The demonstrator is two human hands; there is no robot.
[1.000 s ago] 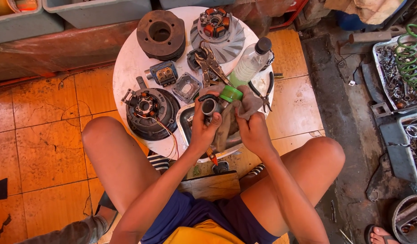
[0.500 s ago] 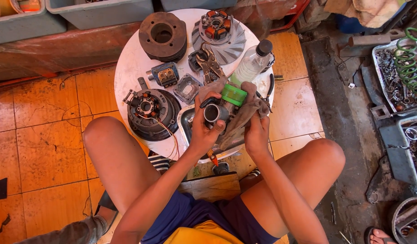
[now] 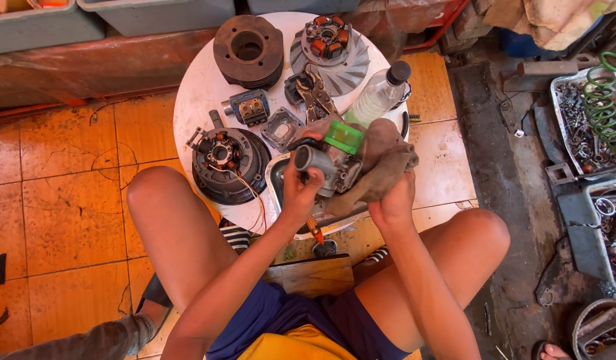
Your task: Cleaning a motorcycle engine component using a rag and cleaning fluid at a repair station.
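two hands meet at the middle of the frame over a round white table (image 3: pixel 194 100). the left hand (image 3: pixel 300 193) is clamped around a grey engine part (image 3: pixel 324 163) with a green cap (image 3: pixel 343 137). the right hand (image 3: pixel 394 200) grips a brown rag (image 3: pixel 381 160) pressed against that part. a clear bottle (image 3: pixel 381 93) lies just above.

A dull grey cast-metal carburetor (image 3: pixel 324 167) with a glossy green plastic cap (image 3: pixel 344 137) sits in grimy brown cloth (image 3: pixel 381 167) above the smooth white tabletop (image 3: pixel 194 100).
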